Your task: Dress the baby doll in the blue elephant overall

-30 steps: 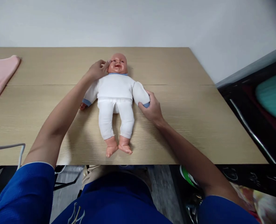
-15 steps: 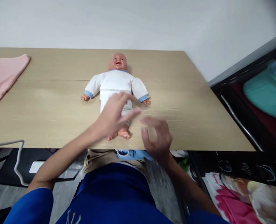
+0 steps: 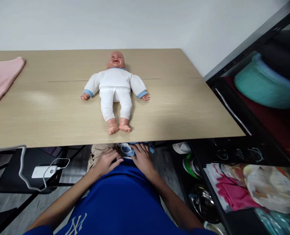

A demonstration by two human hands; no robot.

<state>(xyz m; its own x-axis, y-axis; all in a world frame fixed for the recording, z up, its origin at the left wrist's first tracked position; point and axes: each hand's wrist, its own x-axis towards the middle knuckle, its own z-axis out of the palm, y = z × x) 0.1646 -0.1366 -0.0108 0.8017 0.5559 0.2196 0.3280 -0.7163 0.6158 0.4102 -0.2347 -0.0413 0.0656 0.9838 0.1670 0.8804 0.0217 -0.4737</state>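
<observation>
A baby doll (image 3: 115, 78) in a white top and white trousers with blue cuffs lies on its back on the table (image 3: 61, 114), feet toward me. My left hand (image 3: 107, 162) rests on my lap below the table edge, fingers loosely bent, thumb apart, holding nothing. Beside it, my right hand (image 3: 143, 159) lies with outstretched fingers on a light blue cloth (image 3: 150, 148), which is on my lap and partly hidden by the table edge. A white ring-shaped part (image 3: 126, 148) shows on the cloth between my hands.
Pink fabric (image 3: 5, 76) lies at the table's left end. A white power bank (image 3: 44, 171) with a cable sits on a black chair seat at lower left. On the right, a black shelf holds a green-blue rounded item (image 3: 264, 85) and, lower down, bags and pink cloth (image 3: 233, 192).
Both hands have drawn back from above the doll's legs, down to my lap. The doll lies as before, its legs now uncovered. The view has shifted slightly.
</observation>
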